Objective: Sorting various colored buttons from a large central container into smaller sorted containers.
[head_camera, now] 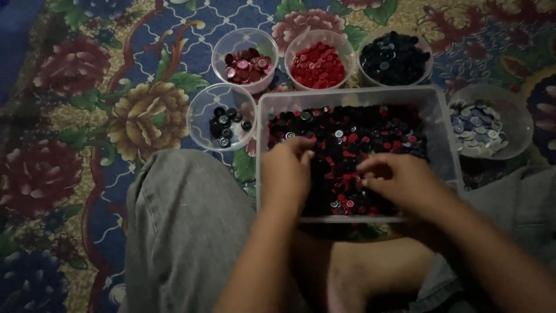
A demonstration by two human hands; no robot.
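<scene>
Both hands are down in the clear plastic bin (440,124) of mixed buttons (353,139): left hand (285,174) curled loosely on the pile, right hand (399,182) pinching at something, though honestly I can't tell if a button's actually caught. Light's dim, so I could easily mistake dark red for black, or bump the bin off my legs.
</scene>
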